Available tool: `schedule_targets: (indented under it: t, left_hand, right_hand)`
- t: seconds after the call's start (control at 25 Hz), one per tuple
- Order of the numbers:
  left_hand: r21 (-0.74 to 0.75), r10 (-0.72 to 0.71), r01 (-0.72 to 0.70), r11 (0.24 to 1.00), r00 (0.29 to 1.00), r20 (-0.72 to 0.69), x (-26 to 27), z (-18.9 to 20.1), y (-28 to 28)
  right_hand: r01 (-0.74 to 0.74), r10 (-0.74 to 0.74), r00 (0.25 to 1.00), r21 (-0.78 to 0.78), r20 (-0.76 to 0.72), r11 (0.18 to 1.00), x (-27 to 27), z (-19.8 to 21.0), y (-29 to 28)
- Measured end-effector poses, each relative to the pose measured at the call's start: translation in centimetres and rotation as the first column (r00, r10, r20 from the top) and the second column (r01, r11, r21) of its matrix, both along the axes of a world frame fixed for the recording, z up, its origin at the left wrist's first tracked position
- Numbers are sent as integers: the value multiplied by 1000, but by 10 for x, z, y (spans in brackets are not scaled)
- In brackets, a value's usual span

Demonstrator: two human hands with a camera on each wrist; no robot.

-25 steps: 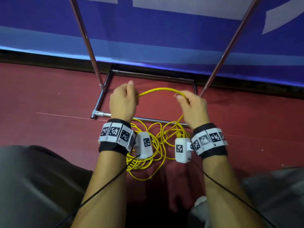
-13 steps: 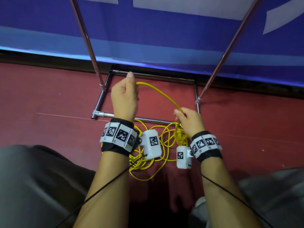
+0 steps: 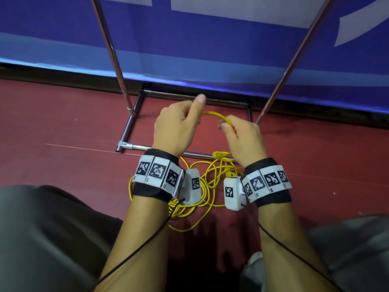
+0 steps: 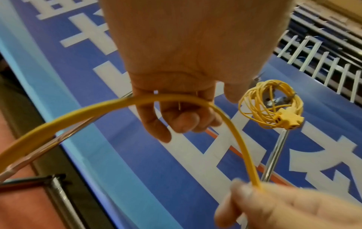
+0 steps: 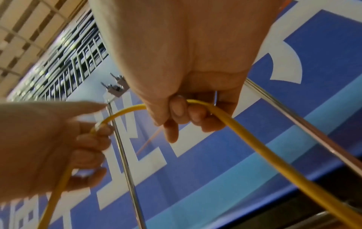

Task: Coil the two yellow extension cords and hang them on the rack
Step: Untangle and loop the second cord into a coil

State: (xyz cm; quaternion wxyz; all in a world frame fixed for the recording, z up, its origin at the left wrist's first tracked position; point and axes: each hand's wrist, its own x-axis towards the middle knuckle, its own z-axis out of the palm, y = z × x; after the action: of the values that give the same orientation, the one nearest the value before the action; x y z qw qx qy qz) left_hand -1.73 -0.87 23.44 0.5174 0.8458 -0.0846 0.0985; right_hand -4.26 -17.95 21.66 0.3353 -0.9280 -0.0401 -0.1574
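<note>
Right hand (image 3: 242,135) has risen toward left hand (image 3: 179,125); both hands grasp the loose cord (image 3: 212,114); first coil (image 4: 270,103) hangs on rack (image 3: 124,142) at 12 o'clock; second remains mostly uncoiled.

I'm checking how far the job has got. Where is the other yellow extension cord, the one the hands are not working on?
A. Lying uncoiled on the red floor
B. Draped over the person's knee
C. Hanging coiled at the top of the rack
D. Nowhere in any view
C: the left wrist view shows a coiled yellow cord with its socket end hanging on the rack, while the left hand and right hand hold the second cord.
</note>
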Motion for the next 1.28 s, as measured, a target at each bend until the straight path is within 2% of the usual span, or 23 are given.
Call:
schedule_targets:
  t: [0.04, 0.08, 0.16, 0.24, 0.32, 0.4, 0.48, 0.52, 0.56, 0.6, 0.68, 0.76, 0.84, 0.96, 1.04, 1.12, 1.2, 1.28]
  left_hand:
    - [78, -21, 18, 997, 999, 35, 0, 1, 1]
    - [85, -36, 30, 996, 997, 69, 0, 0, 4]
    - [-125, -21, 35, 992, 993, 114, -1, 3, 10]
    - [-343, 68, -17, 939, 988, 137, 4, 5, 19]
    - [-425, 131, -80, 902, 987, 92, 9, 1, 30]
    - [-325, 176, -180, 928, 983, -43, 13, -9, 38]
    - [-64, 273, -284, 957, 952, -138, 14, -22, 43]
    - [30, 296, -295, 955, 942, -157, 13, -26, 41]
    - [57, 275, -270, 961, 948, -160, 11, -28, 35]
    - [26, 216, -214, 976, 963, -161, 10, -27, 27]
    - [-151, 93, -116, 982, 984, -151, 9, -23, 13]
    - [-284, 62, -81, 956, 995, -75, 11, -19, 9]
    - [-261, 44, -39, 965, 999, 14, 10, -11, 9]
    - [-12, -57, 57, 998, 998, -1, -1, -5, -1]
    - [62, -98, 98, 993, 995, -13, -7, -7, -7]
    - [-146, -117, 119, 982, 993, 23, -8, -2, -8]
    - [-323, -103, 118, 939, 993, 63, -5, 1, -4]
    - [-356, -86, 93, 930, 996, 34, -3, -4, 5]
  right_hand:
    - [-11, 11, 1000, 18, -12, 1000, 0, -5, -1]
    - [-32, 33, 999, 61, -17, 998, 1, -10, 0]
    - [-74, 79, 996, 116, -43, 991, 0, -22, 5]
    - [-38, 55, 988, 116, -147, 993, 0, -42, 3]
    - [26, 4, 972, 125, -234, 992, -2, -58, -4]
    - [33, -7, 974, 111, -225, 993, -4, -56, -6]
    - [4, 7, 991, 75, -134, 997, -1, -42, -4]
    - [-16, 21, 996, 59, -90, 998, 0, -31, -2]
    - [-33, 37, 998, 52, -58, 998, 0, -20, 1]
    - [-45, 47, 998, 44, -34, 998, 1, -9, 2]
    - [-63, 62, 998, 23, 21, 998, -1, 10, 2]
    - [-75, 75, 997, 11, 17, 997, -6, 24, 1]
    - [-80, 79, 996, -43, -27, 996, -10, 24, 0]
    - [-124, 124, 992, -95, -3, 988, -8, 17, 12]
    - [-138, 139, 988, -30, 63, 990, -4, 13, 18]
    - [-117, 111, 991, 73, 74, 991, -2, 3, 16]
    - [-135, 162, 984, 292, -69, 947, -3, -10, 11]
    - [-119, 253, 942, 485, -219, 866, -6, -18, 10]
